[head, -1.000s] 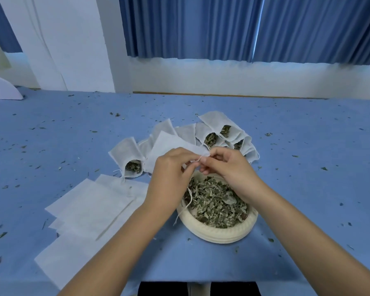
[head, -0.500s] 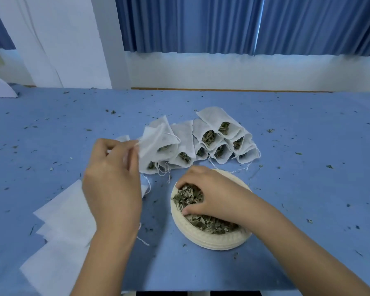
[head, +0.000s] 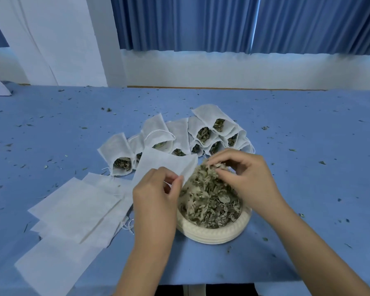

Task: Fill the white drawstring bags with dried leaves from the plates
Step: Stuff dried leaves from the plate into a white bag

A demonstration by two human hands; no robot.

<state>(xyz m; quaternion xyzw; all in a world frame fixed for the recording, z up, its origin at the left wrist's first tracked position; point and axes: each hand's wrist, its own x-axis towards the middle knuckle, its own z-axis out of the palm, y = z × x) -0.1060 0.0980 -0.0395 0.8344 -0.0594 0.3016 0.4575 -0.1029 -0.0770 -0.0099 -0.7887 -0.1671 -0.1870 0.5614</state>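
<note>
My left hand (head: 156,195) pinches the mouth edge of an empty white drawstring bag (head: 162,165), held flat just left of the plate. My right hand (head: 244,178) holds a clump of dried leaves (head: 209,199) between curled fingers above the plate's far side, close to the bag's mouth. The stack of cream paper plates (head: 218,236) sits near the table's front edge, heaped with leaves. Behind it lies a fan of several filled bags (head: 203,133) with leaves showing in their open mouths.
Several flat empty bags (head: 73,212) are stacked at the front left on the blue table (head: 308,146), which is strewn with leaf crumbs. A white wall and blue curtains stand behind the table's far edge.
My left hand brought the empty bag from the left over to the plate's edge. My right hand lifted out of the leaf pile with a clump toward the bag's mouth.
</note>
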